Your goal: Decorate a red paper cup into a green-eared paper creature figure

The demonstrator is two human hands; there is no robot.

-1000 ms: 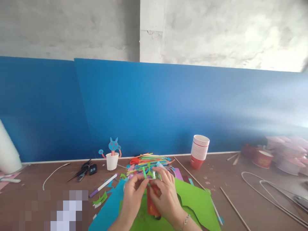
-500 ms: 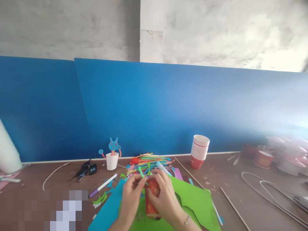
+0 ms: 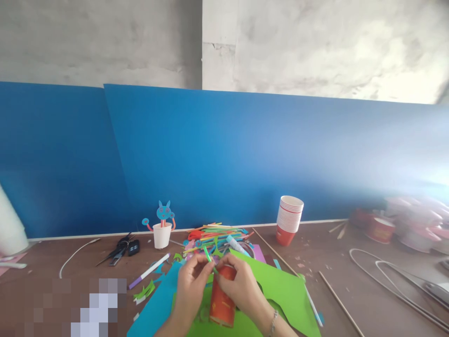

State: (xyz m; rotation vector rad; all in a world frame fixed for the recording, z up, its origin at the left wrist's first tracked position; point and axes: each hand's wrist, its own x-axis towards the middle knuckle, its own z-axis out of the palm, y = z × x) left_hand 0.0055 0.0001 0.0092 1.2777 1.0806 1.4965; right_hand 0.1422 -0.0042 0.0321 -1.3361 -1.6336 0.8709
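A red paper cup stands slightly tilted over the green paper, low in the middle of the view. My right hand is closed on the cup's upper side, the thumb across its front. Beside it, my left hand pinches a green straw close to the cup's upper left edge. Where the straw meets the cup is partly covered by my fingers. Under my left forearm lies a sheet of blue paper.
Behind my hands lies a pile of coloured straws. A white cup with a blue paper figure stands left of it, near keys and a purple-ended marker. Stacked paper cups stand right, with wooden sticks and a cable.
My right hand has turned the red cup, so a different part of its print faces me, and its base has swung slightly lower. My left hand keeps its pinch on the green straw.
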